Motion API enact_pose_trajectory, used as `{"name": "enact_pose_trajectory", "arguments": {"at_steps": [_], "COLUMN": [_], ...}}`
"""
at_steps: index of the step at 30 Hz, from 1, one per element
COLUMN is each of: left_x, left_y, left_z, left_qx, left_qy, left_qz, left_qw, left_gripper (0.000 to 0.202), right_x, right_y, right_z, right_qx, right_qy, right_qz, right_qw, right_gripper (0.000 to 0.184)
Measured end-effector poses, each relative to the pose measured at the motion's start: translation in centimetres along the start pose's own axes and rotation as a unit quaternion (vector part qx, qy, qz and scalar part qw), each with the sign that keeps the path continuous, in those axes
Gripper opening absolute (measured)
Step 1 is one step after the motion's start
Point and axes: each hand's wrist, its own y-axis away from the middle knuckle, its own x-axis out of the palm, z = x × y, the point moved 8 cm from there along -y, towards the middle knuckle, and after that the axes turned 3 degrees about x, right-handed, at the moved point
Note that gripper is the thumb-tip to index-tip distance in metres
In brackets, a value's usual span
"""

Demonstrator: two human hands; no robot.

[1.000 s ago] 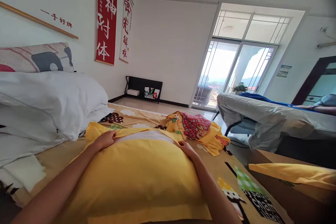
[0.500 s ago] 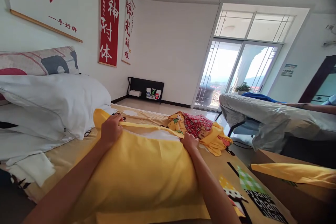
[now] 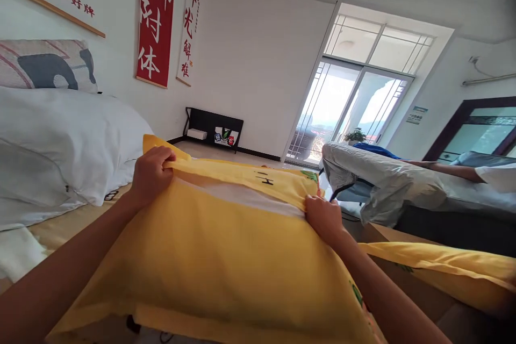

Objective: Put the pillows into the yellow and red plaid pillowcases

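The yellow pillowcase [image 3: 226, 263] is at six o'clock. A strip of white shows in its gap, probably a pillow [image 3: 245, 197], but most is hidden. At nine o'clock, the left hand [image 3: 153, 174] pinches the yellow edge in its fingers. At four o'clock, the right hand [image 3: 324, 217] has its fingers curled tight on that edge. A patterned cushion [image 3: 48, 64] is near nine o'clock.

Both bare forearms reach forward from the lower corners and angle inward, the left forearm [image 3: 86, 250] ending in a left hand [image 3: 152, 176] with curled fingers, set higher than the similarly clenched right hand [image 3: 324, 217], well apart.
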Motion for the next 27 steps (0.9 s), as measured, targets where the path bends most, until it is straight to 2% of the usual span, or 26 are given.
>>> {"name": "enact_pose_trajectory", "arguments": {"at_steps": [3, 5, 9, 12, 13, 14, 16, 17, 19, 21, 22, 24, 27], "left_x": [3.3, 4.4, 4.1, 4.0, 4.6, 6.0, 10.0, 12.0, 15.0, 16.6, 17.0, 17.2, 16.3], "left_y": [1.0, 1.2, 0.2, 0.4, 1.2, 2.6, 6.8, 9.4, 13.4, 14.8, 14.8, 13.7, 11.3], "left_z": [0.9, 1.4, 1.8, 1.6, 1.7, 1.7, 2.0, 2.2, 3.2, 4.2, 4.5, 4.7, 3.6], "left_qx": [-0.002, -0.012, -0.019, 0.0, 0.007, 0.013, 0.003, -0.018, -0.085, -0.14, -0.151, -0.141, -0.094], "left_qy": [-0.007, -0.012, -0.029, 0.022, 0.063, 0.111, 0.205, 0.24, 0.286, 0.307, 0.309, 0.293, 0.242], "left_qz": [0.094, 0.111, 0.101, 0.077, 0.091, 0.136, 0.287, 0.362, 0.435, 0.438, 0.44, 0.457, 0.481], "left_qw": [0.996, 0.994, 0.994, 0.997, 0.994, 0.984, 0.936, 0.901, 0.85, 0.833, 0.83, 0.828, 0.837], "left_gripper": [0.012, 0.013, 0.02, 0.048, 0.058, 0.064, 0.062, 0.057, 0.05, 0.05, 0.051, 0.053, 0.051], "right_x": [-0.5, -1.0, -2.4, -1.9, -0.9, 0.7, 5.7, 8.8, 13.9, 16.9, 17.5, 17.3, 14.5], "right_y": [1.1, 1.1, 0.5, 0.6, 1.0, 1.7, 3.8, 5.0, 6.6, 6.8, 6.5, 5.2, 3.4], "right_z": [0.4, 0.1, -0.4, -0.4, 0.2, 1.2, 4.0, 5.6, 7.0, 7.1, 6.8, 5.9, 4.9], "right_qx": [-0.007, -0.007, -0.001, 0.004, -0.014, -0.05, -0.146, -0.191, -0.176, -0.128, -0.109, -0.097, -0.127], "right_qy": [0.019, 0.032, 0.04, 0.023, 0.01, -0.007, -0.054, -0.083, -0.141, -0.197, -0.222, -0.26, -0.288], "right_qz": [0.003, 0.006, -0.015, -0.063, -0.08, -0.086, -0.055, -0.006, 0.055, 0.091, 0.106, 0.136, 0.151], "right_qw": [1.0, 0.999, 0.999, 0.998, 0.997, 0.995, 0.986, 0.978, 0.973, 0.968, 0.963, 0.951, 0.937], "right_gripper": [0.032, 0.035, 0.037, 0.042, 0.047, 0.053, 0.062, 0.064, 0.062, 0.061, 0.06, 0.056, 0.047]}}
